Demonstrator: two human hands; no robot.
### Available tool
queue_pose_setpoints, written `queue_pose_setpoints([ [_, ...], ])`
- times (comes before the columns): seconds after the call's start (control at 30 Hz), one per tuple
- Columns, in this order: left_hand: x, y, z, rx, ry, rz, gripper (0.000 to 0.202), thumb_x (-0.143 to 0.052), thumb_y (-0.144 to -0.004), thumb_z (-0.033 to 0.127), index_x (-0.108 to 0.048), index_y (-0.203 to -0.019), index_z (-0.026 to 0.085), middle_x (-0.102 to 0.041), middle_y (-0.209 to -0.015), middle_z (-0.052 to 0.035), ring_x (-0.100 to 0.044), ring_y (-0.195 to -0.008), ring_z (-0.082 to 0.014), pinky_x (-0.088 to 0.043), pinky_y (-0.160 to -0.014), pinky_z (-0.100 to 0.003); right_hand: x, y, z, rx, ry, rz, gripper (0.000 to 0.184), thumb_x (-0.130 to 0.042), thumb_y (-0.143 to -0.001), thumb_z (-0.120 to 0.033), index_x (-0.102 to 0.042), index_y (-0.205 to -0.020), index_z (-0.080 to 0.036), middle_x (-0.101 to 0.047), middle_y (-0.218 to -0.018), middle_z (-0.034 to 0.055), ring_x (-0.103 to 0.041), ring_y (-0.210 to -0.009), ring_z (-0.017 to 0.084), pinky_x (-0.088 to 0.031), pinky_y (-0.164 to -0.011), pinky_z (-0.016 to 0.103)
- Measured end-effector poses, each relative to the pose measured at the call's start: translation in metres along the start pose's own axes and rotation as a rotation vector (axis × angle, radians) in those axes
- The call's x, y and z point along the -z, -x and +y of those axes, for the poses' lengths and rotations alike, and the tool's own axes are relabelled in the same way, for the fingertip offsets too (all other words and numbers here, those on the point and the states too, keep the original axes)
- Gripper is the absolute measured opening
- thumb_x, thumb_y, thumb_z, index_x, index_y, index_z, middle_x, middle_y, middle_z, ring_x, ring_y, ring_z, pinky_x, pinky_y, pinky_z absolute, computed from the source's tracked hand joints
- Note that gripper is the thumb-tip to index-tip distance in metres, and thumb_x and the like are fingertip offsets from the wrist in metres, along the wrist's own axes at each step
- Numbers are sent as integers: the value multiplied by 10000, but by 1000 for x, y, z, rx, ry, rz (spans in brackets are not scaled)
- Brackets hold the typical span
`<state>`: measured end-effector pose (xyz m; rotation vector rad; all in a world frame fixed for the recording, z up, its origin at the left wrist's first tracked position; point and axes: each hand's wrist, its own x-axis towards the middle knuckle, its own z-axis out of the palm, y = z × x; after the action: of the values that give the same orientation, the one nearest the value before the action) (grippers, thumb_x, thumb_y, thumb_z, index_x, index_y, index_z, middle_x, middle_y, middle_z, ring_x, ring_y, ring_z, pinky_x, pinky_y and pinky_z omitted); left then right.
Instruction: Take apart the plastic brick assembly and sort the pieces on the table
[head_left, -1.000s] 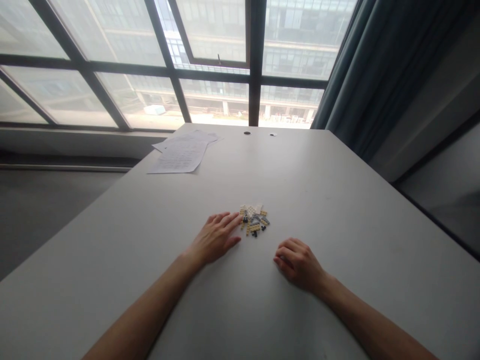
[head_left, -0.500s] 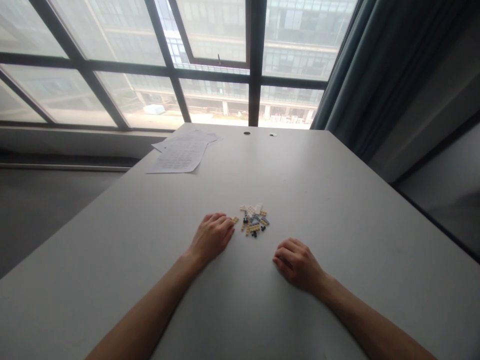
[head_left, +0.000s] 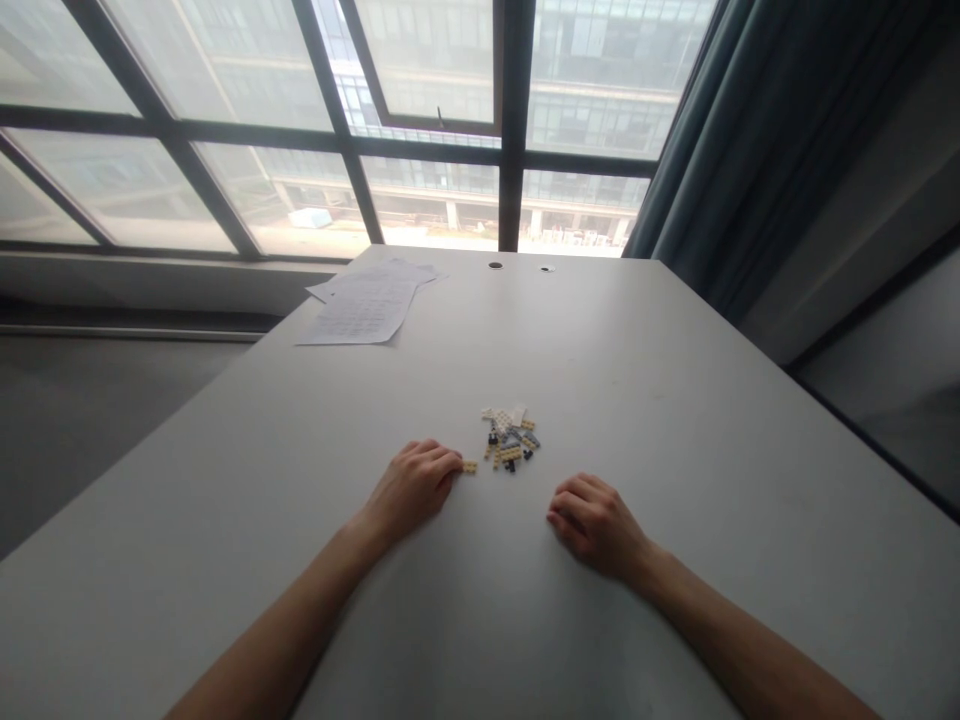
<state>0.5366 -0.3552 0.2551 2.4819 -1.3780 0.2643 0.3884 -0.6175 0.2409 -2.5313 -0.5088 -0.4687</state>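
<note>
Your left hand [head_left: 411, 487] has drawn back toward you since half a second ago, and one tan plate [head_left: 470, 466] has come with it, out of the pile [head_left: 511, 437]. The plate now lies flat on the surface [head_left: 675, 380], just beside your fingertips [head_left: 452, 462] and a little apart from the pile. That hand is curled closed, knuckles up, gripping nothing; I cannot tell whether a fingertip actually touches the plate. Your right hand [head_left: 596, 522] rests in a loose, empty fist near the pile, on its right.

The plate is small, thin and studded, hard plastic on a smooth matt top, so it probably slides easily and flips easily. Press straight down with one fingertip pad and drag slowly, or pinch its short edges.

The pile mixes tan, grey, black and white pieces. Papers [head_left: 365, 305] lie well apart, at the far edge by the window [head_left: 420, 60].
</note>
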Motion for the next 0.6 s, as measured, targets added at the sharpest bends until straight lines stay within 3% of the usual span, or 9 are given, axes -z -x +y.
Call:
queue_pose_setpoints([
  [0.2,0,1,21,-95,96,-55,197,-474,-902,147,-654,-877,223,-699,-953,-17,-603,-873,-160,-414,-825,-312,-2,-8,-3,3,8,-47,118,-520,-892,-235,-600,-818,-189,-629,-847,52,-533,-817,181,-416,-780,322],
  [0.37,0,-9,39,-163,123,-97,215,-468,-906,147,-663,-906,239,-687,-953,-23,-598,-871,-154,-419,-840,-305,-5,-23,-13,-22,65,-106,109,-553,-876,-238,-620,-950,-195,-634,-920,57,-549,-871,190,-427,-820,327],
  [0.5,0,-14,37,-113,120,-54,192,-478,-899,174,-653,-951,234,-680,-965,-37,-598,-874,-160,-438,-826,-312,-9,-39,-23,-90,109,-142,173,-563,-880,-249,-610,-1038,-195,-622,-967,64,-549,-914,195,-433,-849,321],
  [0.6,-2,-14,31,-55,96,-16,149,-512,-885,214,-656,-924,226,-672,-954,-48,-586,-881,-175,-448,-815,-322,-13,-48,-28,-132,139,-152,124,-565,-883,-235,-618,-988,-196,-614,-952,59,-548,-903,189,-435,-831,306],
])
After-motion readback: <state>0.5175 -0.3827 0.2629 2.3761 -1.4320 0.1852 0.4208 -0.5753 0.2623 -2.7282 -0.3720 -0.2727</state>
